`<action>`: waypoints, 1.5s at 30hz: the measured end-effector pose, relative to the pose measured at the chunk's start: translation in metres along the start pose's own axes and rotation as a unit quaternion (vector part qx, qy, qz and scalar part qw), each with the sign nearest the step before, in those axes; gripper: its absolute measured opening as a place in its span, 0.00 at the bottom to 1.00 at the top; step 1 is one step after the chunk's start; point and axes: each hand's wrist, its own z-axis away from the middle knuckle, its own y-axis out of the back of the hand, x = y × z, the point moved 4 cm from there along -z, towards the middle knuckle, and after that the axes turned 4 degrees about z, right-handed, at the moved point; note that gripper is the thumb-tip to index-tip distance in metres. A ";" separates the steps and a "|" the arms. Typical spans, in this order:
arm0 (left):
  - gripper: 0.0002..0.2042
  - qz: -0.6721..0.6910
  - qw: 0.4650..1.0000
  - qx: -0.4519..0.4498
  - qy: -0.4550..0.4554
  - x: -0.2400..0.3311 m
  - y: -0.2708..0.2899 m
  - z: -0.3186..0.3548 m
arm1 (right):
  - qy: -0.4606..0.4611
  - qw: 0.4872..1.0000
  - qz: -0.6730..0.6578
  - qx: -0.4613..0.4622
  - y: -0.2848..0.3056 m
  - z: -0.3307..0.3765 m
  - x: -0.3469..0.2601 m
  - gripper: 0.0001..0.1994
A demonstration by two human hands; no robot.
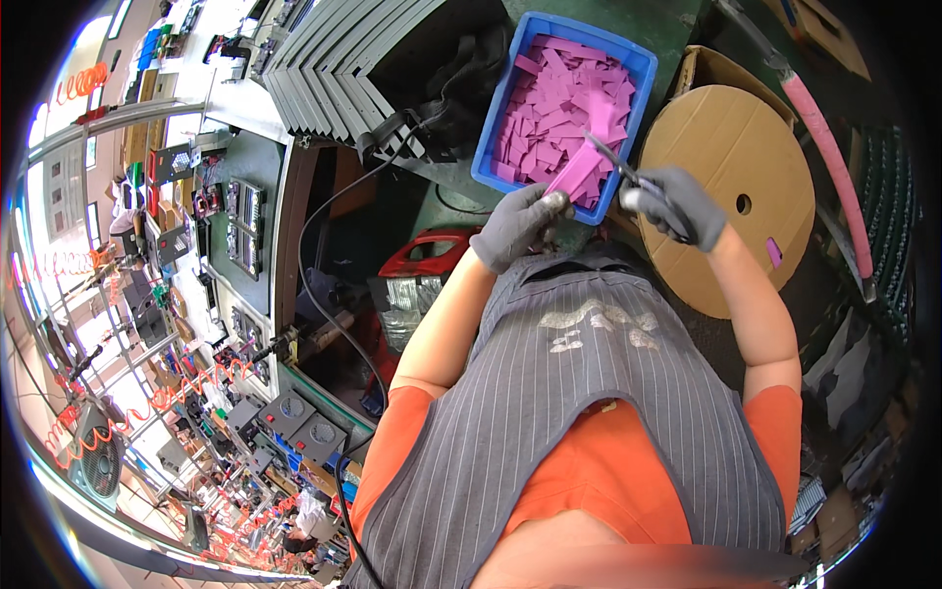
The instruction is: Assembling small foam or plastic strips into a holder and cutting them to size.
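My left hand, in a grey glove, pinches a pink strip by its near end. The strip points away from me over a blue plastic bin. My gloved right hand is closed round the dark handles of a pair of scissors. Their blades reach up and left to the strip's far part; whether they touch it, I cannot tell. Many cut pink pieces fill the bin, lying flat and overlapping at all angles.
Right of the bin is a large round cardboard reel with a small centre hole and a pink scrap on it. A stack of dark angled metal panels stands at the upper left. A red case and a black cable lie left of me.
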 end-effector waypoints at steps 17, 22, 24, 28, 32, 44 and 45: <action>0.20 0.039 0.997 -0.066 0.002 -0.010 -0.020 0.014 | 0.142 0.970 -0.189 0.049 -0.009 -0.010 -0.021 0.23; 0.18 0.016 0.997 -0.070 0.010 -0.003 -0.015 0.018 | 0.199 0.957 -0.169 0.122 0.014 -0.007 -0.031 0.22; 0.16 0.002 1.000 -0.028 0.004 -0.003 -0.010 0.018 | 0.229 0.955 -0.150 0.113 0.016 -0.006 -0.030 0.22; 0.15 0.000 0.999 -0.015 -0.046 0.012 -0.002 0.021 | 0.221 0.959 -0.159 0.080 0.021 0.004 -0.010 0.35; 0.14 0.007 0.998 0.009 -0.067 0.022 -0.001 0.022 | 0.139 0.989 -0.053 -0.014 0.009 0.027 0.013 0.33; 0.14 -0.005 0.999 0.000 -0.038 0.014 -0.009 0.019 | 0.147 0.988 0.034 -0.036 -0.014 0.018 -0.018 0.41; 0.14 -0.005 0.999 -0.004 -0.042 0.013 -0.008 0.019 | 0.142 0.988 0.030 -0.044 -0.015 0.018 -0.018 0.41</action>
